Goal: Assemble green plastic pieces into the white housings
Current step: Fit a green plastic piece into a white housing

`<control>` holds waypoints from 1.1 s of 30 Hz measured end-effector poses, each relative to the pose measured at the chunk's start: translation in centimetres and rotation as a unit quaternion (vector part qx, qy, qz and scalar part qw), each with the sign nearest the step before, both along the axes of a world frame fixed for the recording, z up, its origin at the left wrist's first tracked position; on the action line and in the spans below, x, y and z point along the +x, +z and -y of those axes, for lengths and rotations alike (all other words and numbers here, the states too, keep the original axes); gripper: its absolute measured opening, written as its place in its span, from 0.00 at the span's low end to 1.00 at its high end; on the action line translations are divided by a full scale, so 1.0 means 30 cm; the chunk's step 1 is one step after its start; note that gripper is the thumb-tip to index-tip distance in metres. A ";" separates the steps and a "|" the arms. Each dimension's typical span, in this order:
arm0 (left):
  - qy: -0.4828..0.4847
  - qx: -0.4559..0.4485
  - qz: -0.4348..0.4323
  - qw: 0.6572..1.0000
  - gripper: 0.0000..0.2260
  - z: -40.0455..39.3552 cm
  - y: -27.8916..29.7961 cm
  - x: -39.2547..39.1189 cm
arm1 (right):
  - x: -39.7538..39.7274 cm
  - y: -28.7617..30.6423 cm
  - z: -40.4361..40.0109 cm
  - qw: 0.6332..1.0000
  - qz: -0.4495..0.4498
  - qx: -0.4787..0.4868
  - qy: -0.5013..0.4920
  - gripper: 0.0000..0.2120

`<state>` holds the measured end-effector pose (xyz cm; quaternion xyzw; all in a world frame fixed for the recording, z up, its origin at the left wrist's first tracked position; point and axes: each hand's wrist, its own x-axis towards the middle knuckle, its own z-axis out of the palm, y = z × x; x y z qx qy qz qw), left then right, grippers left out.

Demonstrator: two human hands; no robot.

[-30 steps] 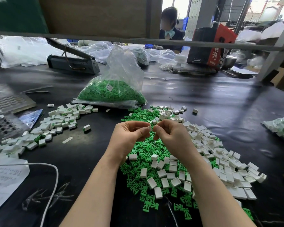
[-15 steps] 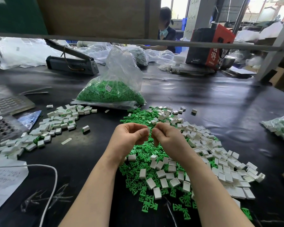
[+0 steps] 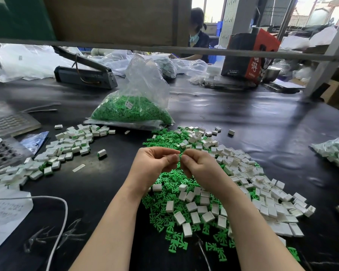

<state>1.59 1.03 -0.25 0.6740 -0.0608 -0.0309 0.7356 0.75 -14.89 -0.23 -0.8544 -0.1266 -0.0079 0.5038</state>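
Pinched between the fingertips of both hands, a small white housing [image 3: 178, 157] shows only as a sliver where the left hand [image 3: 155, 167] and the right hand [image 3: 201, 169] meet, raised above the middle of the worktop [image 3: 262, 122]; whether a green piece is already going into it cannot be told, since the curled fingers hide it. Both hands are closed around that one part, knuckles almost touching. Right beneath them lies the supply: a loose heap of green plastic pieces [image 3: 174, 178] mixed with empty white housings [image 3: 262, 196], spreading toward the right edge and the near edge. Toward the left edge sits a separate spread of finished units [image 3: 67, 147], white blocks with green showing at their ends, and one lone finished unit [image 3: 101, 153] lies between that spread and the hands. Behind the heap, toward the far side, a clear bag of green pieces [image 3: 131, 110] stands full. Judging from this, a fair batch is done, yet the unassembled heap looks larger than the finished one and the bag looks barely used, so most of the work seems to remain. Compared with half a second ago, the hands have stayed at the same spot over the heap, still pressed together, with the white sliver now just visible between the fingertips; the piles and bag have not shifted.
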 end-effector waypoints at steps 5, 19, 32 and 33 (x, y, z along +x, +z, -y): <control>0.000 0.020 0.020 1.000 0.08 0.004 0.007 -0.005 | 0.000 -0.003 0.003 1.000 0.008 -0.009 0.002 0.15; -0.009 0.043 0.063 0.997 0.09 -0.013 0.004 0.006 | -0.002 -0.004 0.004 1.000 -0.004 0.001 0.026 0.14; -0.085 0.198 0.042 0.976 0.10 -0.022 -0.015 0.012 | -0.002 -0.005 0.004 0.998 -0.026 0.027 0.043 0.16; -0.090 0.197 0.042 0.975 0.10 -0.024 -0.012 0.009 | -0.002 -0.006 0.004 0.998 -0.032 0.029 0.046 0.17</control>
